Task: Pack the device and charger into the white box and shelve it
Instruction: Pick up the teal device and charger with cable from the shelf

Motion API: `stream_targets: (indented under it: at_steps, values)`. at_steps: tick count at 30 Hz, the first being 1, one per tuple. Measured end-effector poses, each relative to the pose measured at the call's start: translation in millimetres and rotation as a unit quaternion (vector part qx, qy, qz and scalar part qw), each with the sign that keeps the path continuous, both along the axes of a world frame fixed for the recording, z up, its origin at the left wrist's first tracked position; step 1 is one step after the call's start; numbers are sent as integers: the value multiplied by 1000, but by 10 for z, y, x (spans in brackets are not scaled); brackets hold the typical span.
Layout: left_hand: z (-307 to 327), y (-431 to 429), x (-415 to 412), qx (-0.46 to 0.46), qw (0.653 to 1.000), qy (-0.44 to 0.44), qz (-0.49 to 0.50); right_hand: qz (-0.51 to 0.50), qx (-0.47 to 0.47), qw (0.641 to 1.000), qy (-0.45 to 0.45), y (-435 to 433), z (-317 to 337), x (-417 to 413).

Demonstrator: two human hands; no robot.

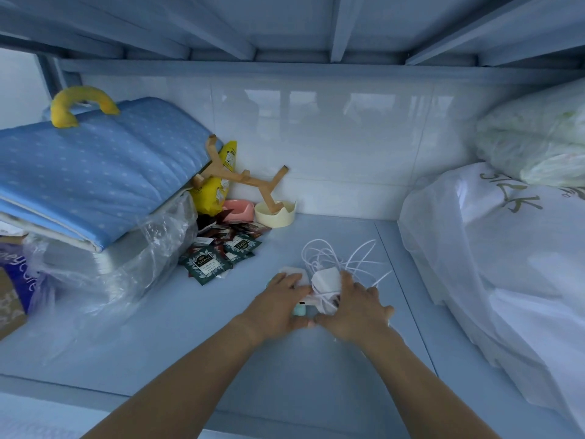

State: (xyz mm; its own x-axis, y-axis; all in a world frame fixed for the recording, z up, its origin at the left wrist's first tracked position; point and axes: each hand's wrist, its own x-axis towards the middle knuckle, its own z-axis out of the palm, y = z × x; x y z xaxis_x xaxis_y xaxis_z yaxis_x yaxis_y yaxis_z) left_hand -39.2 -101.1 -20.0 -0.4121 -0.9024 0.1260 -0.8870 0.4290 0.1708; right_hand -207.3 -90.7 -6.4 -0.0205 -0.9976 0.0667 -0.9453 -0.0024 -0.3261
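Head view, the only one we have. Both hands meet over a small white bundle on the blue shelf surface (221,327), roughly mid-frame, between the tea sachets (218,255) on the left and the big white bedding bag (493,255) on the right.

The left hand (278,305) lies with its fingers spread flat over a white box (296,275), palm down, pressing or steadying rather than pinching; we cannot tell whether the fingers wrap any edge. A small teal object (299,310), probably the device, peeks out under the thumb side. Whether it is inside the box or just beside it, we can't tell.

The right hand (354,307) is curled partly closed around a white charger block (327,278) with cord wound near it, the fingers mostly hidden under the palm. The loose white cable (335,258) fans out in loops behind both hands, lying on the shelf.

Handling, as we judge it: everything here is light. The box looks like thin card, so it crushes easily; hold it by the side walls, not the lid. The charger block is rigid and smooth, easy to pinch across its flat faces. The cable is floppy and springy, so the loops will pop out unless gathered and coiled first. The device looks small and smooth and could slip; cup it.

Packing looks to be under way, and shelving is not yet done.
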Motion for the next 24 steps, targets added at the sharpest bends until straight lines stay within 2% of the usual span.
stream_targets:
  at_steps: [3,6,15,24]
  values:
    - [-15,67,-46,6,997,33,74,-3,-4,1000,-16,10,3,8]
    - [4,131,-86,15,994,36,103,-12,-17,999,-25,19,-25,25]
    - [-12,123,-12,-2,998,-38,58,-23,-81,995,-43,90,-182,91]
    - [-73,164,196,-76,997,-7,3,-61,-105,993,-4,331,-263,283]
